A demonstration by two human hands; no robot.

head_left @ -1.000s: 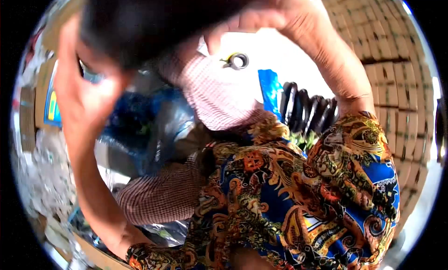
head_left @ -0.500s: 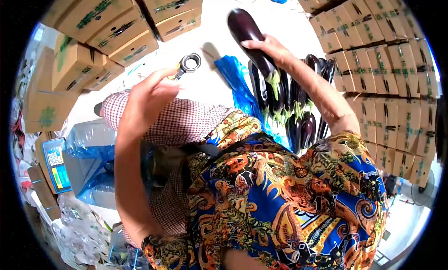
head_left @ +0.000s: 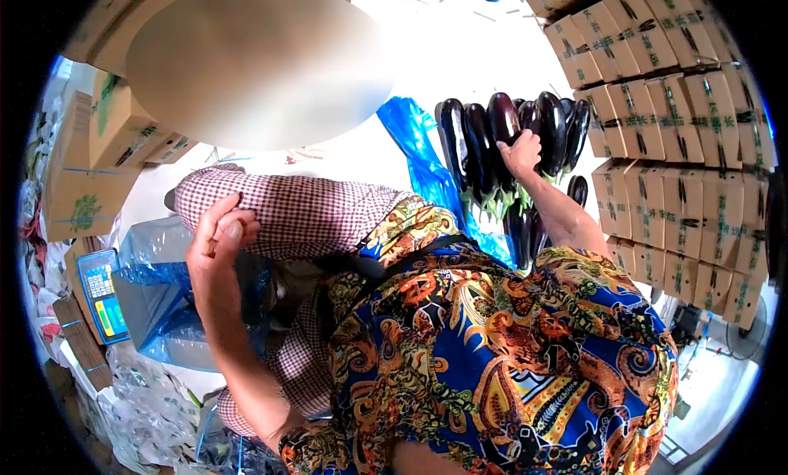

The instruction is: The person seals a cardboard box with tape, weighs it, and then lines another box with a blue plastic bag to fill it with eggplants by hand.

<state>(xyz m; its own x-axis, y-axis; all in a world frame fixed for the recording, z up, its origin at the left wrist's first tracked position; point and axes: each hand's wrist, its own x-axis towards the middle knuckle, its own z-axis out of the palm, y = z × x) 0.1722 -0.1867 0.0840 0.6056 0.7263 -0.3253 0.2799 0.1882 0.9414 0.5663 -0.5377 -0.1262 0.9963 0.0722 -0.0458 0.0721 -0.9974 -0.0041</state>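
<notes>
My right hand (head_left: 523,153) is closed round the lower part of a dark purple eggplant (head_left: 503,116), which lies in a row with several other eggplants (head_left: 554,130), stems toward me. More eggplants (head_left: 519,235) lie below that row, nearer my shirt. Blue plastic film (head_left: 421,151) runs along the left side of the row. My left hand (head_left: 222,233) is raised over the clear-and-blue plastic bag area, beside my checked trouser leg (head_left: 295,208); its fingers are curled in, and anything between them is too small to make out.
Stacked cardboard boxes (head_left: 698,130) line the right side. Other boxes (head_left: 123,118) stand at the left. A scale with a blue keypad (head_left: 103,290) sits beside a plastic-lined container (head_left: 176,335). Clear plastic wrapping (head_left: 144,409) lies lower left. A blurred oval hides the upper left.
My right hand has brought the eggplant down into the row. My left hand has drawn back down and left, and the ring-shaped roll seen near it is no longer visible.
</notes>
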